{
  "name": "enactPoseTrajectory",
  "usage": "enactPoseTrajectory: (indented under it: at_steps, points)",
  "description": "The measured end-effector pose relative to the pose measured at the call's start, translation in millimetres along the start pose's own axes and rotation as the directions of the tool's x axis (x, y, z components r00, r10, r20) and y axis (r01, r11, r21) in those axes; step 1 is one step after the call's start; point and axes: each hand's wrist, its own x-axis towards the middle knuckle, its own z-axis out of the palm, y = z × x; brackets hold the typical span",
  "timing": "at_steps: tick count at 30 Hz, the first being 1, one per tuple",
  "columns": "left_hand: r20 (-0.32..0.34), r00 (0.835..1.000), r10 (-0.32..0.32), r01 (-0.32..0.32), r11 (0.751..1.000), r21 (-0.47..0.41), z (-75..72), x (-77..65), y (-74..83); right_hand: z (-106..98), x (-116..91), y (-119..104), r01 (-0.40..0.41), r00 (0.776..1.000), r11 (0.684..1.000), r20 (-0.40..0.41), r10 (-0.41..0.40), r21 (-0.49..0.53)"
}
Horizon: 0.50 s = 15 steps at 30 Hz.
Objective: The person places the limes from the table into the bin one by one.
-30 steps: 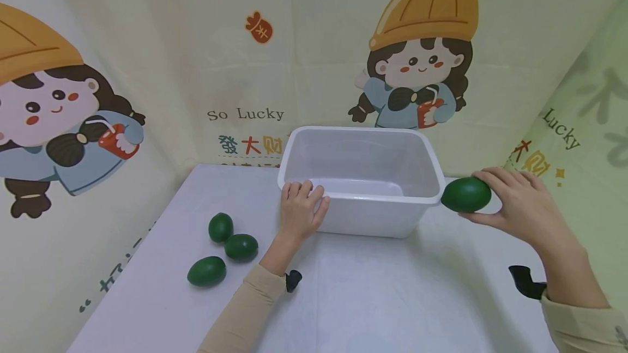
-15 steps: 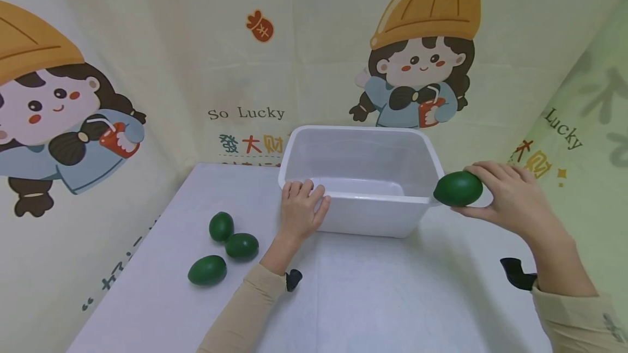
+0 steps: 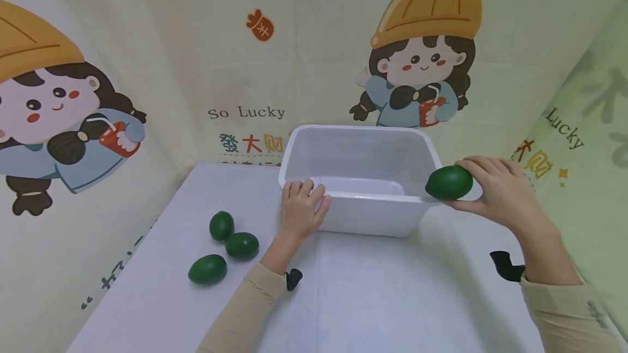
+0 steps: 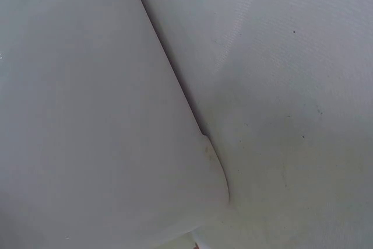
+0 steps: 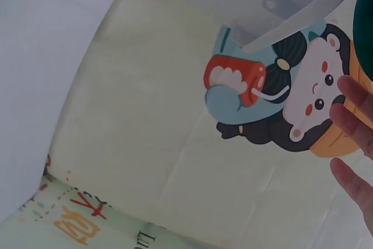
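Observation:
My right hand (image 3: 505, 192) pinches a smooth dark green oval fruit (image 3: 448, 183) between thumb and fingers, at the right end of a white plastic bin (image 3: 363, 215). In the head view the fruit overlaps the bin's right rim; part of it also shows as a green fruit (image 5: 364, 24) at the edge of the right wrist view. My left hand (image 3: 300, 214) holds the bin's front rim near its left corner, fingers over the edge. Three similar green fruits, an upper one (image 3: 222, 226), a middle one (image 3: 242, 246) and a lower one (image 3: 207, 269), lie on the table to the left.
The bin stands on a white-covered table (image 3: 373, 298), near the back wall. A printed cloth (image 3: 324, 70) with cartoon figures hangs behind and on both sides. The bin's visible inner floor (image 3: 363, 186) is bare white.
My right hand has moved left and slightly up with the green fruit, from beside the bin to its right rim. The left hand and the three fruits on the table stay put.

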Motion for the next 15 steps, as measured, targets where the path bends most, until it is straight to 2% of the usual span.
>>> enactPoseTrajectory:
  at_steps: [10, 15]
  points:
    - [0.004, 1.000, 0.006, -0.006, 1.000, 0.002, -1.8, 1.5, 0.7, 4.4, 6.0, -4.8, -0.043, 0.999, 0.999, 0.026, 0.042, 0.010]
    - [0.007, 1.000, 0.002, -0.002, 1.000, 0.000, -1.7, 1.7, 0.7, 6.4, 8.8, -4.8, -0.034, 0.999, 0.999, 0.013, 0.034, 0.017]
